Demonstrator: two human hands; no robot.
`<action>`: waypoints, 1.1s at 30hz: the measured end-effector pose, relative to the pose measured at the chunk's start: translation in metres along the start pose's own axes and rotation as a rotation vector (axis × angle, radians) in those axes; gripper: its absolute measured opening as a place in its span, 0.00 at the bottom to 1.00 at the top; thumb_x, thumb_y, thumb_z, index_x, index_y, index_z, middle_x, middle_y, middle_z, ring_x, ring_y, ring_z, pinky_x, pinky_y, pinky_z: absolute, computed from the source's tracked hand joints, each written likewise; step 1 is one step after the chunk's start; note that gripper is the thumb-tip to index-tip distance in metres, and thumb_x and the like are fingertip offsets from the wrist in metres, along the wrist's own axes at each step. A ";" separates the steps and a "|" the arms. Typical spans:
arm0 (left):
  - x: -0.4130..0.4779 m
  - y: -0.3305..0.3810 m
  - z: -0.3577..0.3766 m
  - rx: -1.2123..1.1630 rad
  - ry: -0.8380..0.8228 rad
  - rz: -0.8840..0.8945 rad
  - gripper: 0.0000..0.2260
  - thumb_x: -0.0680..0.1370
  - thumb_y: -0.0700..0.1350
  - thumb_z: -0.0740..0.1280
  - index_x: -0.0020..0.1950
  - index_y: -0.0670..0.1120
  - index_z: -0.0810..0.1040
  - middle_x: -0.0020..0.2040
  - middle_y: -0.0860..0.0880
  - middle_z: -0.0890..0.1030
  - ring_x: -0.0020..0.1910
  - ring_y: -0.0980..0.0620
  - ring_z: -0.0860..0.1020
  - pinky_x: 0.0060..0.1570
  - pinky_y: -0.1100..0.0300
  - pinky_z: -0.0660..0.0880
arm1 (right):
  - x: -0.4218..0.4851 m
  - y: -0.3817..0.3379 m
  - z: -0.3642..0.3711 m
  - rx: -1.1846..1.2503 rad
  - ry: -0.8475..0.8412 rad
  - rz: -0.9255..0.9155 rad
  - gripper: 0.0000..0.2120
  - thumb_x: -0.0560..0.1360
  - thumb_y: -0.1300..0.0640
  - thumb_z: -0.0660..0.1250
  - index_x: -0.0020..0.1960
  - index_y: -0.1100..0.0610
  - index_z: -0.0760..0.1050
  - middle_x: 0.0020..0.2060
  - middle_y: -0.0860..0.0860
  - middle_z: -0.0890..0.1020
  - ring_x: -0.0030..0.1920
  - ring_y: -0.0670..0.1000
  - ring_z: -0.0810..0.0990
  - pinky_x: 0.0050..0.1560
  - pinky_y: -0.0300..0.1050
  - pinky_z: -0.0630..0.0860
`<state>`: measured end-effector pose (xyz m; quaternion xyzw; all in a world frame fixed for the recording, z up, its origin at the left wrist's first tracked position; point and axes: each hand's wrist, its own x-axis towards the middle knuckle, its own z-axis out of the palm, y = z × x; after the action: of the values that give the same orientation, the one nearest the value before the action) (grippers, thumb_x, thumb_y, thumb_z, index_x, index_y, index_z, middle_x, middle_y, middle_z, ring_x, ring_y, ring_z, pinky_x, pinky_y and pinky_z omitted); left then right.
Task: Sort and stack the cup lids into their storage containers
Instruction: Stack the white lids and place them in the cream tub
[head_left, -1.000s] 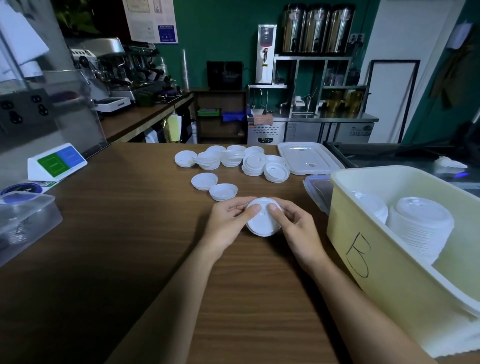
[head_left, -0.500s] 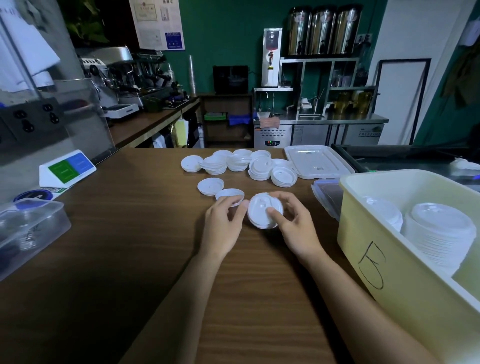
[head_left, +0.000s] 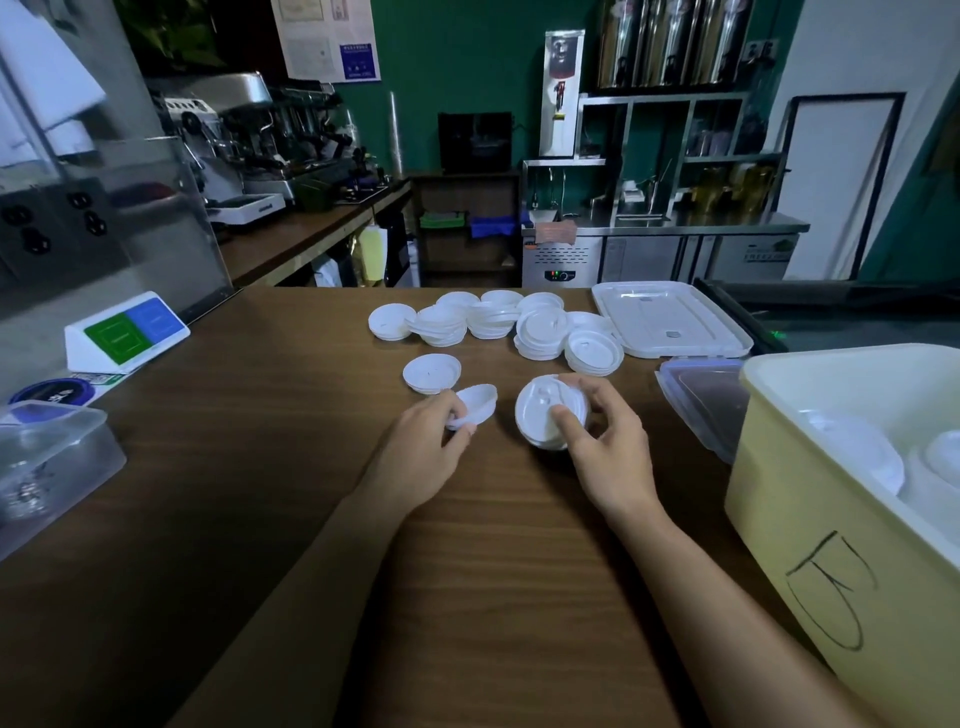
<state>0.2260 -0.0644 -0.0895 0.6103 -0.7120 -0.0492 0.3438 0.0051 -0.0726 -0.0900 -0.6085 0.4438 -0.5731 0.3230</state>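
Left hand (head_left: 421, 452) pinches one tilted round white plastic cup lid (head_left: 477, 404); right hand (head_left: 608, 447) grips a short stack of lids (head_left: 540, 410)

lids (head_left: 519, 325) behind hands | bin (head_left: 810, 519) right | tray (head_left: 670, 319) behind bin

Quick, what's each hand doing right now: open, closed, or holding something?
Left hand: closed, pinching the edge of a single lid.
Right hand: closed, holding a small stack of lids.
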 end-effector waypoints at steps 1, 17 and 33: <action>-0.003 0.003 -0.005 -0.035 0.014 0.007 0.05 0.82 0.45 0.67 0.49 0.50 0.72 0.43 0.52 0.79 0.42 0.53 0.78 0.43 0.50 0.76 | -0.001 -0.001 0.000 0.006 -0.003 -0.005 0.12 0.80 0.61 0.70 0.61 0.48 0.80 0.56 0.39 0.84 0.53 0.37 0.80 0.50 0.28 0.73; -0.015 0.015 -0.007 -0.599 0.161 -0.086 0.08 0.82 0.48 0.69 0.57 0.57 0.86 0.52 0.57 0.83 0.52 0.52 0.82 0.56 0.51 0.80 | -0.010 -0.015 0.017 0.145 -0.310 0.037 0.07 0.84 0.52 0.65 0.58 0.47 0.81 0.57 0.47 0.85 0.61 0.51 0.82 0.66 0.51 0.75; -0.013 0.026 -0.004 -0.829 0.031 -0.212 0.09 0.84 0.47 0.66 0.58 0.49 0.85 0.51 0.55 0.87 0.55 0.57 0.84 0.56 0.57 0.80 | -0.009 -0.016 0.018 0.290 -0.305 0.118 0.09 0.81 0.57 0.72 0.61 0.54 0.79 0.55 0.48 0.86 0.57 0.46 0.82 0.59 0.40 0.76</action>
<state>0.2062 -0.0448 -0.0793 0.4909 -0.5602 -0.3570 0.5636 0.0256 -0.0600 -0.0813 -0.6084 0.3372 -0.5123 0.5036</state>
